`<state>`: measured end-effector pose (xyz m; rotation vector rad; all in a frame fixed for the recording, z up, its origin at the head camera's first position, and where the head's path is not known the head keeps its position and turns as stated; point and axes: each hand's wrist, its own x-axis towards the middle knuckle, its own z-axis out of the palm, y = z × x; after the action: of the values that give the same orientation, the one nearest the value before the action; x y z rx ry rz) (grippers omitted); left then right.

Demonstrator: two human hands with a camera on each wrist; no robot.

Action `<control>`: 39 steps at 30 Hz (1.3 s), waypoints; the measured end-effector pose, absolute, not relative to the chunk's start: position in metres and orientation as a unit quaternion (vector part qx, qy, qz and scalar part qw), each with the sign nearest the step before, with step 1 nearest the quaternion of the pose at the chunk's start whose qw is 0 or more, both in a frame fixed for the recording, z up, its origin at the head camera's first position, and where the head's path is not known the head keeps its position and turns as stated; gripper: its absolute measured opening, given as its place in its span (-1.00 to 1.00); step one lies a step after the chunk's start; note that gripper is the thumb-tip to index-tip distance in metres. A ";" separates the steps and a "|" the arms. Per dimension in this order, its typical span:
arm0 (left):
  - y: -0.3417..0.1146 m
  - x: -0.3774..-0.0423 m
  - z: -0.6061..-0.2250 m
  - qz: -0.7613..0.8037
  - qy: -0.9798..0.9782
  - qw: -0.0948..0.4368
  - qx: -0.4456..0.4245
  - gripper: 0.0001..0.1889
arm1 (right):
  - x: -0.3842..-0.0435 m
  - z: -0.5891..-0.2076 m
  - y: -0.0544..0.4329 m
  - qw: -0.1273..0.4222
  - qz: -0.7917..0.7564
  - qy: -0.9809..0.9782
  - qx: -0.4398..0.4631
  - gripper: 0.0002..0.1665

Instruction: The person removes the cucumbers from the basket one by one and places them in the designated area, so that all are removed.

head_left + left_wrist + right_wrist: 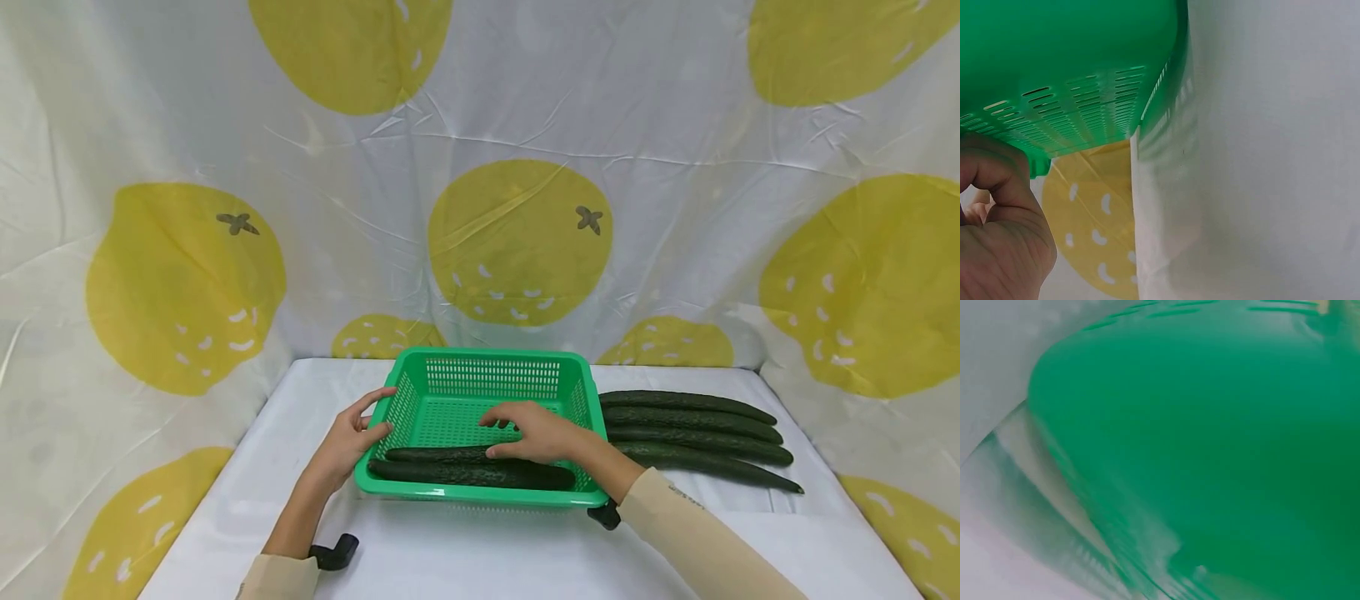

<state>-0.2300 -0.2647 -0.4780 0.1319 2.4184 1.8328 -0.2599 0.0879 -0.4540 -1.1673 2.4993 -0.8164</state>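
A green plastic basket (495, 497) with slotted walls stands on the white table, and two dark green cucumbers lie along its near side. The front cucumber (480, 473) shows almost whole; the rear cucumber (435, 454) is partly covered by my right hand. My left hand (347, 442) grips the basket's left rim with thumb and fingers; its curled fingers (997, 172) appear beside the basket wall in the left wrist view. Over the inside of the basket, my right hand (536, 432) has loosely bent fingers with nothing visible between them. Its thumb is close to the rear cucumber; contact cannot be made out.
Several more cucumbers (697, 433) lie side by side on the table, right of the basket. A white cloth with yellow lemon prints (521, 242) hangs behind and at both sides. The white tabletop (450, 558) extends toward me. Green basket plastic (1179, 425) fills most of the right wrist view.
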 end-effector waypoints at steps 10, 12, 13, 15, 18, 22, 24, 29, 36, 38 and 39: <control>-0.263 -0.227 -0.476 0.604 0.794 0.052 0.048 -0.36 | -0.257 -0.462 0.086 0.186 -0.208 0.878 -0.389 -0.26; -0.263 -0.227 -0.476 0.606 0.793 0.054 0.048 -0.36 | -0.257 -0.462 0.086 0.197 -0.200 0.880 -0.384 -0.25; -0.263 -0.228 -0.476 0.606 0.792 0.054 0.046 -0.36 | -0.257 -0.462 0.085 0.200 -0.197 0.880 -0.383 -0.25; -0.263 -0.228 -0.476 0.607 0.792 0.055 0.046 -0.36 | -0.256 -0.462 0.085 0.204 -0.191 0.881 -0.380 -0.26; -0.263 -0.228 -0.476 0.611 0.788 0.055 0.047 -0.36 | -0.255 -0.462 0.085 0.200 -0.182 0.885 -0.378 -0.28; -0.263 -0.229 -0.477 0.616 0.784 0.060 0.048 -0.35 | -0.254 -0.462 0.085 0.190 -0.173 0.889 -0.379 -0.33; -0.263 -0.229 -0.478 0.617 0.783 0.061 0.044 -0.35 | -0.254 -0.462 0.085 0.186 -0.176 0.888 -0.381 -0.36; -0.263 -0.230 -0.479 0.623 0.779 0.064 0.039 -0.36 | -0.256 -0.464 0.086 0.197 -0.203 0.885 -0.370 -0.43; -0.263 -0.230 -0.479 0.628 0.775 0.063 0.044 -0.35 | -0.257 -0.463 0.086 0.193 -0.228 0.882 -0.365 -0.57; -0.263 -0.229 -0.479 0.630 0.773 0.064 0.043 -0.36 | -0.256 -0.462 0.086 0.187 -0.229 0.882 -0.368 -0.58; -0.263 -0.229 -0.479 0.630 0.773 0.063 0.040 -0.36 | -0.255 -0.461 0.086 0.183 -0.227 0.882 -0.370 -0.57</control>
<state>-0.2290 -0.2634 -0.4787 0.1221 2.3339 1.9040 -0.2548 0.0862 -0.4614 -1.0423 2.4880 -0.6417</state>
